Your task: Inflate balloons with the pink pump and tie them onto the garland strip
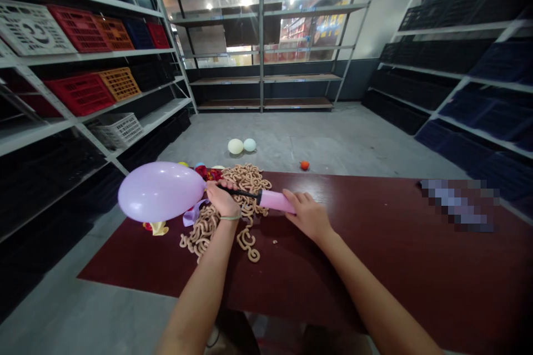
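A lilac balloon (160, 192), blown up large, hangs off the left end of a hand balloon pump. My left hand (225, 199) is closed around the pump's black end, right at the balloon's neck. Around the pump's pink barrel (276, 201) my right hand (308, 215) is wrapped. The black shaft shows between the two hands. Beneath and beside my left hand spreads a heap of tan, curled, rope-like pieces (247, 180). A limp purple balloon (194, 213) lies left of my left wrist.
The dark red table (291, 283) carries a pixelated item (458, 205) at right and limp yellow balloons (158, 228) at left. Beyond it on the floor are a cream balloon (235, 146), a pale blue balloon (250, 145) and a small orange one (305, 165). Shelves with crates (81, 94) flank the room.
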Demonstrator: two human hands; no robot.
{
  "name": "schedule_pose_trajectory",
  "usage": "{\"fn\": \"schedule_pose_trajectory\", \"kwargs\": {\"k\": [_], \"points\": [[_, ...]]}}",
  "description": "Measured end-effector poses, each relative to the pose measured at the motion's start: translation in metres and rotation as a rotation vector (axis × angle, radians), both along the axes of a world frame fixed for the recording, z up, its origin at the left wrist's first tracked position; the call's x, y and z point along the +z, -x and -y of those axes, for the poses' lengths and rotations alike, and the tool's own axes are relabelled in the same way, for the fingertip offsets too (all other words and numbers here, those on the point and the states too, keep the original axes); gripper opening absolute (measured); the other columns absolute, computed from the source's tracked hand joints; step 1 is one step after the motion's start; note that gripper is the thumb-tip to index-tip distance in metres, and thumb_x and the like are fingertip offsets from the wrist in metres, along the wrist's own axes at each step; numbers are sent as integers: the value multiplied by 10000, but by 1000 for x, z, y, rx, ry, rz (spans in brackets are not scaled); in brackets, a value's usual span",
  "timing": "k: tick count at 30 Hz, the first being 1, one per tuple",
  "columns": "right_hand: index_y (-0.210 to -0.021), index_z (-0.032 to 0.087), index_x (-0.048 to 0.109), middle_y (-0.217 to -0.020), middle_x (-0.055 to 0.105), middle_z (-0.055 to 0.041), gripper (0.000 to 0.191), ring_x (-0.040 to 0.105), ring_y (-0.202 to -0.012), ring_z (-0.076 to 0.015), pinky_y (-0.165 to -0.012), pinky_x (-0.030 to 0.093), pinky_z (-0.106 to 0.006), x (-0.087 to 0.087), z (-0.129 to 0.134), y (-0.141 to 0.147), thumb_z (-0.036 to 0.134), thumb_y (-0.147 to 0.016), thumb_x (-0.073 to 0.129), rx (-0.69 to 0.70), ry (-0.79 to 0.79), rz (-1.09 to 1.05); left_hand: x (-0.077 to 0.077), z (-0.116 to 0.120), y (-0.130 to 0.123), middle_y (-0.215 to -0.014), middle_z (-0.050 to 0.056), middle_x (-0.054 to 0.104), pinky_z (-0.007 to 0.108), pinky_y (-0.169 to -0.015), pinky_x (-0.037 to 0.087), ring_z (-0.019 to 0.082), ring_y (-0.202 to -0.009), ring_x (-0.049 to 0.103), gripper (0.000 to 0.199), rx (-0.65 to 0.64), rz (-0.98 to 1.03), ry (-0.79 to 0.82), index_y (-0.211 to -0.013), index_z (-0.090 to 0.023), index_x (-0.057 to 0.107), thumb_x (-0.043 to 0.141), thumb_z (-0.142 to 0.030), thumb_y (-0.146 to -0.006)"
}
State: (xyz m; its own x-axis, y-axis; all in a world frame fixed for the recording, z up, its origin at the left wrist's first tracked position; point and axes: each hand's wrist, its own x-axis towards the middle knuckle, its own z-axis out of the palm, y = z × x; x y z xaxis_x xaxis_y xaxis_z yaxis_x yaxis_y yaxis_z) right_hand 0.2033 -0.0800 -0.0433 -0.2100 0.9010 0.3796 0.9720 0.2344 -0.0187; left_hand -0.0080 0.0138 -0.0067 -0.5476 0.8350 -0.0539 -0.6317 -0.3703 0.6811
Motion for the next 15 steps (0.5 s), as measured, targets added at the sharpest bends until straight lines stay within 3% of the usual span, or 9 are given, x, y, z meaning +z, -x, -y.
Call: {"fn": "schedule_pose_trajectory", "kwargs": {"k": [5,8,15], "points": [[-1432,272,415,-1092,639,-62,543,561,-940,-209,-652,361,-278,-1,3,21,486,-941,507,54,60,-6,-8,5,-17,-570,-61,388,226,-440,331,93,-436,383,179,-95,-39,19,-763,-212,387,425,-327,-895],[-1447,291,395,-1114,636,-63,551,557,-955,-216,-639,354,-278,1,0,5,505,-948,487,30,64,45,-6,1,-12,-571,-61,382,233,-446,350,99,-439,387,167,-86,-53,9,-766,-220,375,407,-316,-900],[-1361,276,485,-1200,615,-72,441,516,-1059,-232,-599,338,-265,10,-6,-41,376,-933,513,-149,41,111,-1,-12,15,-587,-59,361,241,-439,372,111,-456,393,144,40,19,-33,-775,-232,334,391,-287,-895]]}}
